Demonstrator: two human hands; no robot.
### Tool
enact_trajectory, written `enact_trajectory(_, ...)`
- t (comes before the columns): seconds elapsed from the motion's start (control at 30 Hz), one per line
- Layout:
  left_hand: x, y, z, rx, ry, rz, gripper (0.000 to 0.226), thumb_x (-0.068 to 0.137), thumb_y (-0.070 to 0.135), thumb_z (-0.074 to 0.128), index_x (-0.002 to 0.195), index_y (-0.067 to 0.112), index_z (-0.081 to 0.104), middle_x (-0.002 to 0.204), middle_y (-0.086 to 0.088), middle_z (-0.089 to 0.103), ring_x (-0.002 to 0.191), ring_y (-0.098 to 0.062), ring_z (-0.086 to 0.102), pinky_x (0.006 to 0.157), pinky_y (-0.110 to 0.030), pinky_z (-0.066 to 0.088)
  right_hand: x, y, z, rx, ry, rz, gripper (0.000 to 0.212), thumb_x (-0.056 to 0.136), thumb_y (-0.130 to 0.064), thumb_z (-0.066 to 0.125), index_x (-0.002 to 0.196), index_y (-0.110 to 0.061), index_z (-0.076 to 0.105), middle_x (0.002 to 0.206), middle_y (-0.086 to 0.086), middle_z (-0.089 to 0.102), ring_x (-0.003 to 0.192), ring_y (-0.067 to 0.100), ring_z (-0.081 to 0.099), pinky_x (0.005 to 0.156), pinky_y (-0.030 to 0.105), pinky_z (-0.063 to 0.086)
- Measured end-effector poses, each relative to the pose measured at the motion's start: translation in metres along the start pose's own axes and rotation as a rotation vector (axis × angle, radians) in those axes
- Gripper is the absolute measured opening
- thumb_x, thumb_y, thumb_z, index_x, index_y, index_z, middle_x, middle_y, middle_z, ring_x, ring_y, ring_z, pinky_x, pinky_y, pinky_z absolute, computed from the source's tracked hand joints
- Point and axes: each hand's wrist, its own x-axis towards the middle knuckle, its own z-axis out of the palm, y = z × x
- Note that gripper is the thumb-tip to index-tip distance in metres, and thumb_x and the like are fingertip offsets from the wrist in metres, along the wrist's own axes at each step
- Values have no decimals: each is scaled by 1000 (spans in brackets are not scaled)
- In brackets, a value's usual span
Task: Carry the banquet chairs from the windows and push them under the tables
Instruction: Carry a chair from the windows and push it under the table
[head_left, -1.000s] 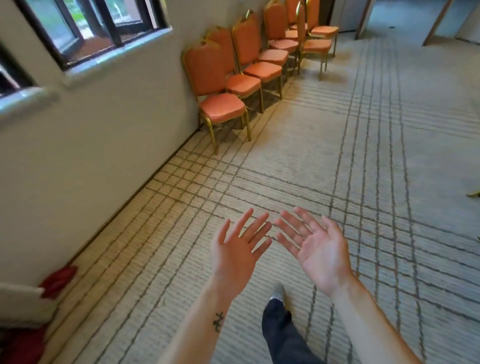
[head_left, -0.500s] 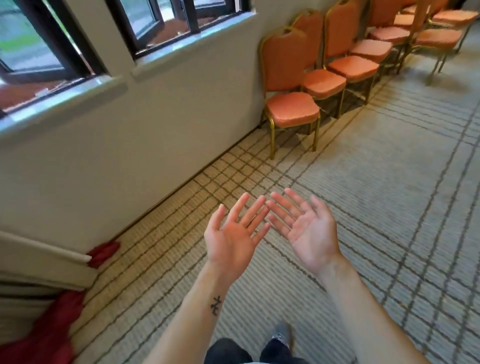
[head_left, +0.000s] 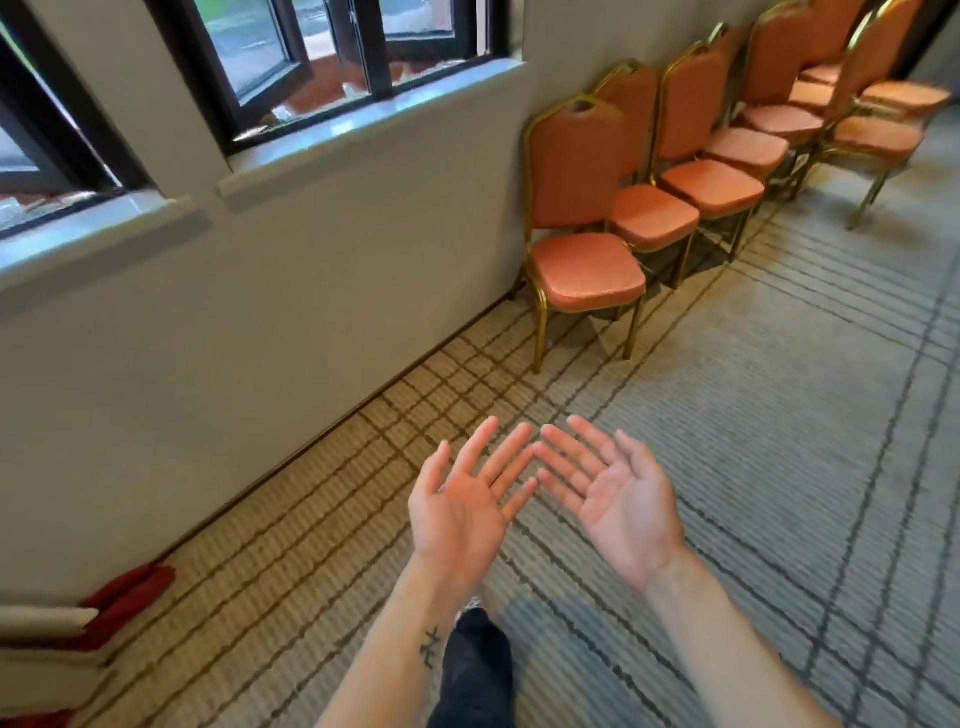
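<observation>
I hold both hands out in front of me, palms up, with nothing in them. My left hand (head_left: 462, 514) has its fingers straight and spread wide. My right hand (head_left: 618, 504) is just beside it, fingers straight and fanned. The fingertips of the two hands come very near each other, and I cannot tell whether they touch. A small dark tattoo (head_left: 430, 647) shows on my left forearm, and my leg (head_left: 475, 670) in dark trousers is below, between the arms. The chairs (head_left: 711, 156) stand in a row along the wall (head_left: 260, 312), running off to the upper right past the window (head_left: 337, 52) and its pale sill (head_left: 363, 124). They have orange padded seats and backs on gold metal frames. The nearest chair (head_left: 582, 208) is upright on the carpet (head_left: 779, 441), its back close to the wall, and is well apart from my hands. The next chairs sit close beside it, and the far ones are blurred. The carpet is pale with dark crossing lines. A red cloth (head_left: 130, 587) lies at the foot of the wall, low on the left.
</observation>
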Motion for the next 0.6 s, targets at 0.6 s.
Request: enact_trajectory(0.6, 300, 182, 64, 10, -57, -79, 59, 105, 50, 31, 151, 16, 46, 145, -20, 58, 135, -37, 55, 122, -57, 26, 289, -103, 142, 17, 83, -45, 48, 108, -36, 34, 144, -8, 50, 134, 20, 65, 124, 36, 63, 113, 54, 40)
